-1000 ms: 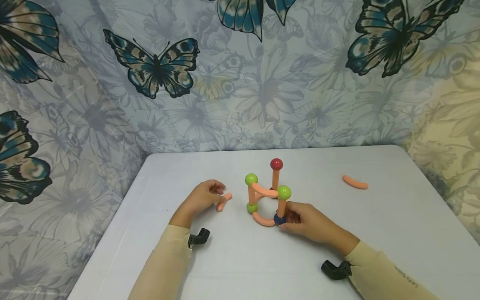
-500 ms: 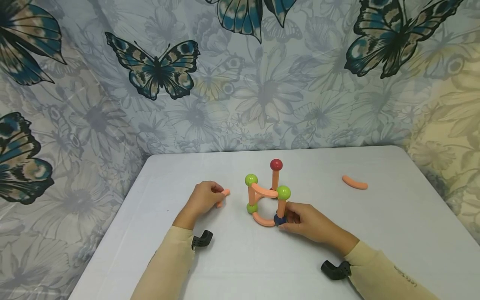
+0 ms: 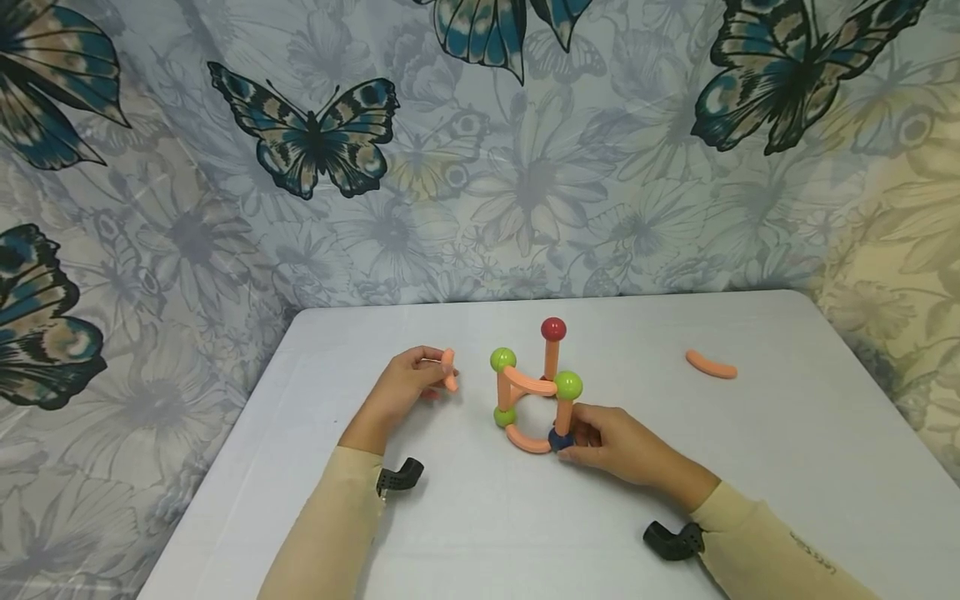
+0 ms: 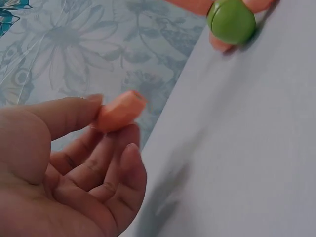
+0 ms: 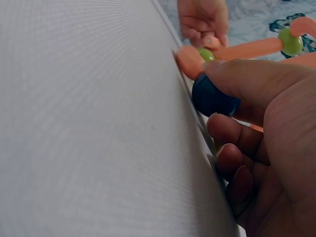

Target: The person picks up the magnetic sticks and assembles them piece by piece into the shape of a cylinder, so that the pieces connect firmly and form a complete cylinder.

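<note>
The butterfly-print curtain [image 3: 480, 150] fills the background from 9 o'clock through 12 to 3 o'clock. The white table [image 3: 787, 467] occupies the lower half of the head view.

At table centre stands the rod-and-ball structure [image 3: 534, 392]: orange rods joined by 3 green balls, 1 red ball [image 3: 553, 328] at its 12 o'clock top, and 1 dark blue ball [image 3: 558, 439] at its 5 o'clock base corner. A curved rod runs along the base and another across the top.

The right hand [image 3: 618, 446] rests on the table at 4 o'clock of the structure. Its thumb and fingers are curled around the dark blue ball [image 5: 213, 96], grasping it at table level.

The left hand [image 3: 405, 387] is at 9 o'clock of the structure, raised slightly off the surface. It pinches a short orange rod [image 3: 448, 369] between thumb and forefinger; the rod [image 4: 120, 111] stands near-upright, close beside the structure but apart from it.

A loose curved orange rod [image 3: 710, 364] lies alone on the table at 2 o'clock, well apart from both hands
</note>
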The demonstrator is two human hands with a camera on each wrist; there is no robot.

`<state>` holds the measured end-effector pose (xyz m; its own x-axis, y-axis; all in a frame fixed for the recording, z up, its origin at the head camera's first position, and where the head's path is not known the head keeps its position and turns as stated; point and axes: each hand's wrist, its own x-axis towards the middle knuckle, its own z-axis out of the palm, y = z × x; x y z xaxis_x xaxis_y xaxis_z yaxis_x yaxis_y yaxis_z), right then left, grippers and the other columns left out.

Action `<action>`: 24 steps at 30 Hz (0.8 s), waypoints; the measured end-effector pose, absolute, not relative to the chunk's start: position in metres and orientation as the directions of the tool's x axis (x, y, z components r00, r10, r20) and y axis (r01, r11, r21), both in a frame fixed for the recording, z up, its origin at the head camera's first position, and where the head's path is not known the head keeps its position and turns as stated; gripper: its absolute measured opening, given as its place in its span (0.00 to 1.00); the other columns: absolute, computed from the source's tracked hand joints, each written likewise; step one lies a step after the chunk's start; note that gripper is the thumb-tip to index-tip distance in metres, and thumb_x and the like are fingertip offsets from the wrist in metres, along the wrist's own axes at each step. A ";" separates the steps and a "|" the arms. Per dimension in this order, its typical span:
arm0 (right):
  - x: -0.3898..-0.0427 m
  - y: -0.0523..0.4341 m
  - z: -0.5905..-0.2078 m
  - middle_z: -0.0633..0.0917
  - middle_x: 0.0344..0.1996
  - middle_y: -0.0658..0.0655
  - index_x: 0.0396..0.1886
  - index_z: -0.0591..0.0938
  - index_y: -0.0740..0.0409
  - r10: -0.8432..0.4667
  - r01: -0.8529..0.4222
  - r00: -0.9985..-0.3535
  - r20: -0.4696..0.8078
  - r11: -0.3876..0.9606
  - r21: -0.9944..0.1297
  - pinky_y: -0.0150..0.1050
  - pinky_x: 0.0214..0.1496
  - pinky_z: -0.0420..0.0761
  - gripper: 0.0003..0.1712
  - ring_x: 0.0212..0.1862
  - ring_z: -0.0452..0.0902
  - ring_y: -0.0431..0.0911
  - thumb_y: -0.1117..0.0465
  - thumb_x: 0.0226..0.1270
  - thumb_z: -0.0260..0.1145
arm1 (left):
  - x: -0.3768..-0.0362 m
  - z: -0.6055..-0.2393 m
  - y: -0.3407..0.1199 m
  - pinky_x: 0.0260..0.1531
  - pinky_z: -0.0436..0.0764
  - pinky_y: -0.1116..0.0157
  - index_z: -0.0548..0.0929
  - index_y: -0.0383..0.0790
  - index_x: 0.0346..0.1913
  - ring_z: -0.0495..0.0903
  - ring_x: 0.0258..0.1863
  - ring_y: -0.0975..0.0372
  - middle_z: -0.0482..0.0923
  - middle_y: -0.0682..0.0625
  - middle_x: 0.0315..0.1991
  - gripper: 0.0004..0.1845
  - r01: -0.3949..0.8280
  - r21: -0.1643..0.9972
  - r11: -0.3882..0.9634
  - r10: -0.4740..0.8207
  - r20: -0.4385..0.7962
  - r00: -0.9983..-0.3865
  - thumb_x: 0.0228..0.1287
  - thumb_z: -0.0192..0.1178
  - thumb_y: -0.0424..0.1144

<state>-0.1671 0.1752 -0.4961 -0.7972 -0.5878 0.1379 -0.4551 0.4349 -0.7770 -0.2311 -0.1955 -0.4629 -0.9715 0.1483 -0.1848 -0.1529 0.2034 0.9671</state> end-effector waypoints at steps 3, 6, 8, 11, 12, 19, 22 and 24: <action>-0.167 0.176 -0.496 0.80 0.30 0.43 0.52 0.85 0.48 -0.587 -0.453 -0.798 0.136 0.436 -0.778 0.36 0.31 0.77 0.16 0.32 0.76 0.41 0.55 0.70 0.82 | -0.235 -0.459 -0.188 0.49 0.82 0.55 0.84 0.36 0.62 0.88 0.50 0.50 0.90 0.42 0.47 0.21 -0.165 0.976 0.145 0.141 -0.186 -0.973 0.76 0.71 0.45; -0.167 0.176 -0.496 0.80 0.30 0.43 0.52 0.85 0.48 -0.588 -0.458 -0.796 0.145 0.427 -0.780 0.36 0.31 0.77 0.16 0.32 0.76 0.41 0.55 0.70 0.82 | -0.240 -0.452 -0.178 0.47 0.82 0.58 0.83 0.32 0.64 0.87 0.50 0.51 0.89 0.41 0.46 0.24 -0.172 0.982 0.083 0.130 -0.181 -0.975 0.76 0.72 0.46; -0.167 0.177 -0.496 0.80 0.30 0.43 0.52 0.85 0.48 -0.588 -0.458 -0.795 0.149 0.421 -0.783 0.36 0.30 0.77 0.16 0.32 0.76 0.41 0.55 0.71 0.82 | -0.244 -0.446 -0.170 0.45 0.83 0.60 0.83 0.31 0.65 0.87 0.49 0.51 0.89 0.41 0.47 0.25 -0.172 0.984 0.053 0.133 -0.177 -0.975 0.76 0.72 0.47; -0.166 0.177 -0.495 0.80 0.30 0.43 0.52 0.85 0.49 -0.589 -0.462 -0.793 0.157 0.414 -0.784 0.36 0.30 0.77 0.16 0.32 0.75 0.41 0.55 0.71 0.82 | -0.251 -0.436 -0.158 0.43 0.85 0.62 0.84 0.30 0.64 0.88 0.47 0.52 0.88 0.40 0.48 0.25 -0.159 0.987 0.019 0.161 -0.160 -0.974 0.77 0.72 0.46; -0.166 0.177 -0.495 0.80 0.30 0.43 0.52 0.85 0.49 -0.587 -0.461 -0.795 0.154 0.418 -0.783 0.36 0.30 0.77 0.16 0.32 0.75 0.41 0.55 0.71 0.82 | -0.253 -0.433 -0.154 0.43 0.85 0.62 0.84 0.31 0.63 0.88 0.47 0.52 0.88 0.40 0.48 0.23 -0.155 0.988 0.009 0.172 -0.154 -0.973 0.77 0.72 0.45; -0.167 0.178 -0.491 0.79 0.30 0.43 0.51 0.85 0.50 -0.594 -0.460 -0.792 0.142 0.427 -0.778 0.36 0.31 0.77 0.16 0.32 0.75 0.41 0.55 0.70 0.82 | -0.267 -0.418 -0.131 0.41 0.86 0.63 0.88 0.32 0.57 0.87 0.41 0.56 0.88 0.41 0.45 0.16 -0.131 0.991 0.007 0.239 -0.128 -0.962 0.77 0.71 0.42; -0.168 0.180 -0.490 0.79 0.31 0.43 0.53 0.84 0.48 -0.607 -0.456 -0.784 0.130 0.421 -0.784 0.36 0.32 0.78 0.17 0.32 0.75 0.40 0.59 0.70 0.82 | -0.269 -0.413 -0.125 0.41 0.86 0.63 0.89 0.31 0.54 0.86 0.39 0.56 0.87 0.41 0.43 0.15 -0.127 0.992 0.003 0.271 -0.123 -0.955 0.77 0.71 0.41; -0.169 0.182 -0.489 0.80 0.32 0.44 0.53 0.83 0.46 -0.617 -0.454 -0.778 0.119 0.420 -0.786 0.36 0.32 0.78 0.18 0.32 0.76 0.40 0.62 0.70 0.81 | -0.270 -0.409 -0.121 0.41 0.86 0.62 0.89 0.30 0.52 0.86 0.38 0.55 0.87 0.41 0.42 0.15 -0.125 0.992 0.005 0.293 -0.121 -0.948 0.78 0.71 0.42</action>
